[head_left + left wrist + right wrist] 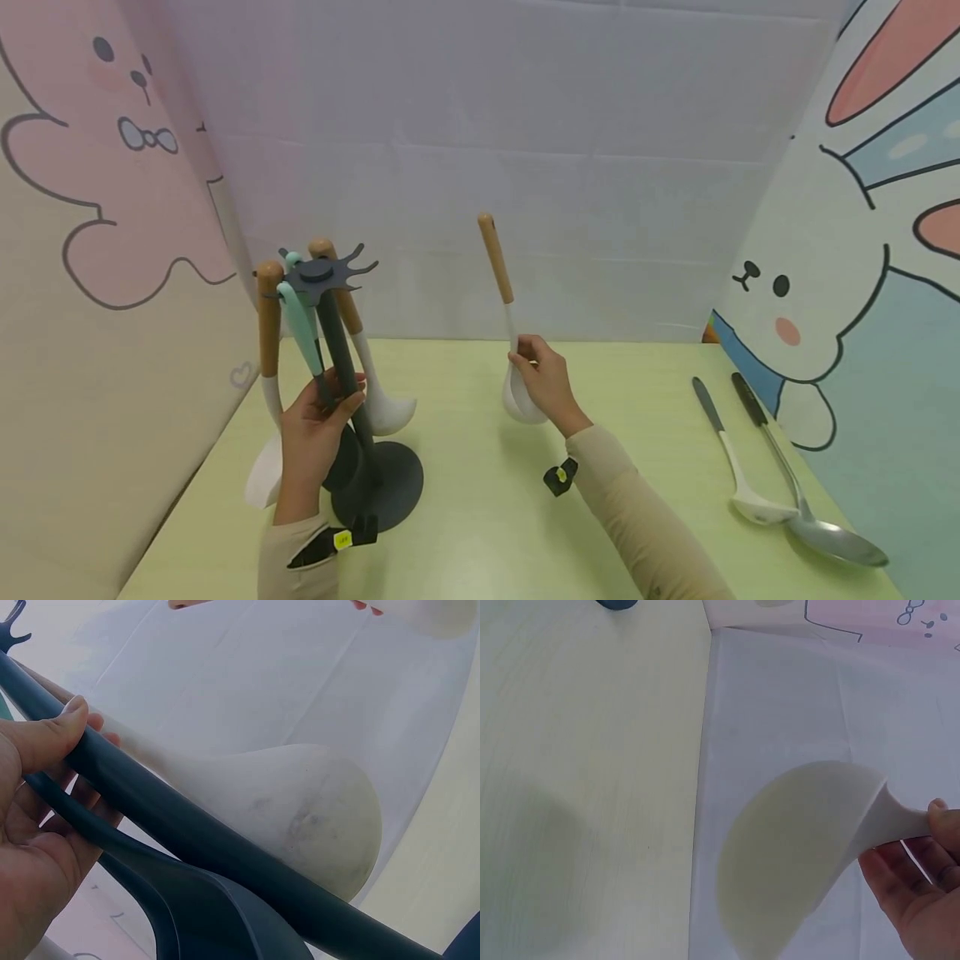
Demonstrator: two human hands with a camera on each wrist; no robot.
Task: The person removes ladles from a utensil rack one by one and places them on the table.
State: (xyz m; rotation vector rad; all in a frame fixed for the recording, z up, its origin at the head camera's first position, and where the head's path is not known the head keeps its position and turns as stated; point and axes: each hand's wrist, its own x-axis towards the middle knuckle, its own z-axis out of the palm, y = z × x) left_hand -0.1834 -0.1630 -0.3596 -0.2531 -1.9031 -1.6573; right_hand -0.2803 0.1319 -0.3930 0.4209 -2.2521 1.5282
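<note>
My right hand (547, 383) pinches the white neck of a ladle (517, 396), held upright above the table with its wooden handle (496, 258) on top. In the right wrist view the ladle's white bowl (795, 847) hangs off the fingertips of the hand (922, 885). At the left, my left hand (315, 429) is curled round the dark post (339, 346) of a utensil stand and a dark utensil's shaft. The left wrist view shows the hand (45, 787) with its thumb on the post (165, 817). White utensils with wooden handles and teal-handled ones hang from the rack (318, 273).
The stand's round base (401, 487) rests on the table (480, 517). On the table's right side lie a white ladle with a grey handle (707, 402) and a metal spoon with a black handle (840, 543). A pale wall covering (600, 208) stands behind.
</note>
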